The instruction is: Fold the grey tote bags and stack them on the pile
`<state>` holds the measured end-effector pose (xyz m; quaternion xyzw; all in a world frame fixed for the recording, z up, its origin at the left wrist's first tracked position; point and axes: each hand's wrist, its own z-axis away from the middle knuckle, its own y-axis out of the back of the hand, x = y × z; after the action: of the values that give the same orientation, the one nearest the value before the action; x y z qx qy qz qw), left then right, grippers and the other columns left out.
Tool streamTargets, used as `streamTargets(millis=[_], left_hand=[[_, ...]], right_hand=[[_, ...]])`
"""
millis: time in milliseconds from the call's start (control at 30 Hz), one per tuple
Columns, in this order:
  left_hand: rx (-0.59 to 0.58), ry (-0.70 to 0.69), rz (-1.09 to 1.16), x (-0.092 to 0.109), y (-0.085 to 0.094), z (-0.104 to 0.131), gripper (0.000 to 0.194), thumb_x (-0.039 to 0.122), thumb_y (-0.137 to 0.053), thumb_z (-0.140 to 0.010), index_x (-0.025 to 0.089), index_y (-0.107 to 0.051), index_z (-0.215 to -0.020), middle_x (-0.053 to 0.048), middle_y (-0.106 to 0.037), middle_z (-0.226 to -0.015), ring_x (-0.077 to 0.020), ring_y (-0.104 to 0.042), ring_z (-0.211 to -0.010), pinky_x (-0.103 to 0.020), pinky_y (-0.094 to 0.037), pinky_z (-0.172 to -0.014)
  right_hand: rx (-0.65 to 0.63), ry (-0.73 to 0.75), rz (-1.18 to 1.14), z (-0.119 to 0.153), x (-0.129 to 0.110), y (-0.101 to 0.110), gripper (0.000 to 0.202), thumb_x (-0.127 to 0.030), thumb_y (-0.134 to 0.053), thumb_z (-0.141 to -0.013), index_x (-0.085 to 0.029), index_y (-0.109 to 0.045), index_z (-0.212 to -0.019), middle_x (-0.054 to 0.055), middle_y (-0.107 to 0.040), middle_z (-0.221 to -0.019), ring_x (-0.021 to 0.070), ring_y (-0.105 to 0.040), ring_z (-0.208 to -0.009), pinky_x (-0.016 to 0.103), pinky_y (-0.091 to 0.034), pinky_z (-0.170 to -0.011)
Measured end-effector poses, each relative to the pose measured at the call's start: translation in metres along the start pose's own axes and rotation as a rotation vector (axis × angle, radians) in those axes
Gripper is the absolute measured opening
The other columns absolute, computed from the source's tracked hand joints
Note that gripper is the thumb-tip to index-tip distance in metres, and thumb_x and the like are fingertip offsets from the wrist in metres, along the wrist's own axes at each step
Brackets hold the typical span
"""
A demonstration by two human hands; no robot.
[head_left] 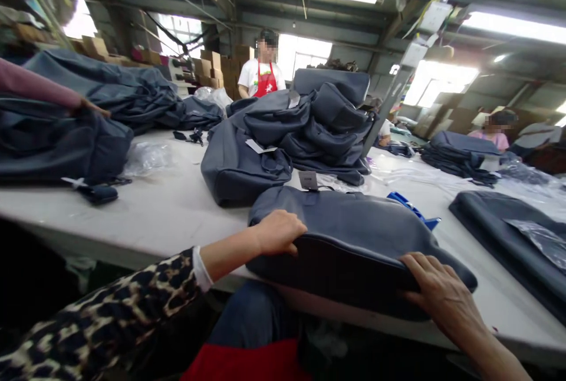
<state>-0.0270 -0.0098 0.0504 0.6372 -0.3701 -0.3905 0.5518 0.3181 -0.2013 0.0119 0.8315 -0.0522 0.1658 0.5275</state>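
A dark blue-grey bag [354, 222] lies on its side at the front edge of the white table, its bottom panel towards me. My left hand [279, 232] is closed on the bag's piped edge, left of the middle. Further right along the same edge, my right hand [442, 286] grips it with fingers on top and thumb below. A grey hang tag [308, 180] stands up behind the bag. Behind its right part lies a blue object [413, 210], partly hidden, whose kind I cannot make out.
Several similar bags are heaped [283, 133] behind mine. At the left, a co-worker's hand [92, 108] rests on another bag [57, 145]. Flat dark bags [508, 239] lie at the right. Crumpled clear plastic [148, 158] sits on the table [177, 216]. A slanted metal post [393, 98] rises behind.
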Motion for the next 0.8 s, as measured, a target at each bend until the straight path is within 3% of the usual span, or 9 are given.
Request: streamTargets(millis=[100, 167, 267, 333, 467, 533, 633, 700, 800], left_hand=[[0.012, -0.008, -0.044, 0.005, -0.001, 0.004, 0.013, 0.031, -0.076, -0.080, 0.020, -0.070, -0.084, -0.006, -0.072, -0.084, -0.0242, -0.068, -0.082, -0.030, -0.045, -0.066], [0.028, -0.015, -0.072, -0.001, -0.001, 0.004, 0.005, 0.026, -0.070, -0.084, 0.021, -0.069, -0.086, -0.005, -0.072, -0.084, -0.0234, -0.067, -0.083, -0.031, -0.045, -0.068], [0.055, -0.032, -0.070, -0.018, -0.005, 0.007, 0.002, 0.022, -0.065, -0.087, 0.021, -0.066, -0.085, -0.004, -0.070, -0.085, -0.0218, -0.065, -0.086, -0.031, -0.045, -0.073], [0.076, -0.050, -0.025, -0.028, -0.008, 0.013, 0.002, 0.021, -0.065, -0.087, 0.021, -0.064, -0.085, -0.003, -0.069, -0.091, -0.0209, -0.063, -0.093, -0.031, -0.046, -0.080], [0.039, 0.033, 0.067, -0.036, -0.007, 0.028, 0.035, 0.024, -0.075, -0.077, 0.026, -0.060, -0.108, -0.001, -0.069, -0.109, -0.0216, -0.063, -0.105, -0.029, -0.044, -0.088], [-0.053, 0.109, 0.073, -0.034, -0.003, 0.035, 0.043, 0.026, -0.078, -0.073, 0.029, -0.058, -0.111, 0.001, -0.071, -0.102, -0.0216, -0.067, -0.096, -0.027, -0.045, -0.077], [-0.135, 0.148, 0.032, -0.024, -0.003, 0.044, 0.022, 0.021, -0.071, -0.080, 0.029, -0.060, -0.098, 0.004, -0.072, -0.089, -0.0203, -0.068, -0.084, -0.025, -0.041, -0.066], [-0.098, 0.136, -0.028, -0.016, -0.010, 0.051, 0.015, 0.013, -0.061, -0.085, 0.026, -0.060, -0.092, 0.002, -0.071, -0.087, -0.0195, -0.067, -0.082, -0.025, -0.040, -0.065], [0.023, 0.084, -0.140, -0.006, -0.027, 0.063, 0.021, 0.006, -0.051, -0.088, 0.024, -0.061, -0.092, -0.002, -0.067, -0.086, -0.0206, -0.064, -0.081, -0.029, -0.041, -0.066]], right_hand=[[0.001, -0.009, 0.081, -0.008, -0.006, 0.006, 0.007, -0.029, -0.059, -0.088, -0.024, -0.056, -0.092, 0.004, -0.063, -0.086, 0.0232, -0.059, -0.079, 0.034, -0.041, -0.068], [-0.016, 0.001, 0.101, -0.019, -0.007, 0.010, 0.007, -0.029, -0.061, -0.088, -0.024, -0.055, -0.088, 0.003, -0.062, -0.083, 0.0221, -0.057, -0.078, 0.034, -0.040, -0.067], [-0.070, 0.063, 0.065, -0.033, 0.003, 0.013, 0.015, -0.029, -0.069, -0.083, -0.024, -0.058, -0.094, 0.006, -0.067, -0.105, 0.0249, -0.059, -0.093, 0.036, -0.042, -0.078], [-0.117, 0.111, -0.011, -0.034, 0.013, 0.010, 0.032, -0.025, -0.073, -0.078, -0.024, -0.059, -0.107, 0.007, -0.065, -0.122, 0.0265, -0.059, -0.105, 0.040, -0.043, -0.090], [-0.199, 0.079, -0.132, -0.019, 0.025, -0.002, 0.056, -0.019, -0.071, -0.076, -0.025, -0.053, -0.129, 0.006, -0.071, -0.112, 0.0229, -0.064, -0.095, 0.038, -0.046, -0.087], [-0.189, 0.088, -0.156, -0.011, 0.025, -0.007, 0.054, -0.018, -0.067, -0.080, -0.027, -0.054, -0.131, 0.004, -0.072, -0.112, 0.0220, -0.066, -0.093, 0.036, -0.047, -0.082], [-0.141, 0.148, -0.161, 0.001, 0.019, -0.012, 0.041, -0.015, -0.058, -0.087, -0.028, -0.060, -0.126, 0.001, -0.072, -0.119, 0.0203, -0.066, -0.091, 0.034, -0.046, -0.079], [-0.096, 0.152, -0.114, 0.008, 0.014, -0.015, 0.037, -0.012, -0.051, -0.092, -0.026, -0.063, -0.123, 0.002, -0.071, -0.121, 0.0196, -0.064, -0.089, 0.033, -0.045, -0.078], [-0.035, 0.134, -0.022, 0.018, 0.006, -0.021, 0.041, -0.006, -0.041, -0.094, -0.023, -0.065, -0.122, 0.003, -0.072, -0.119, 0.0189, -0.062, -0.088, 0.032, -0.043, -0.079]])
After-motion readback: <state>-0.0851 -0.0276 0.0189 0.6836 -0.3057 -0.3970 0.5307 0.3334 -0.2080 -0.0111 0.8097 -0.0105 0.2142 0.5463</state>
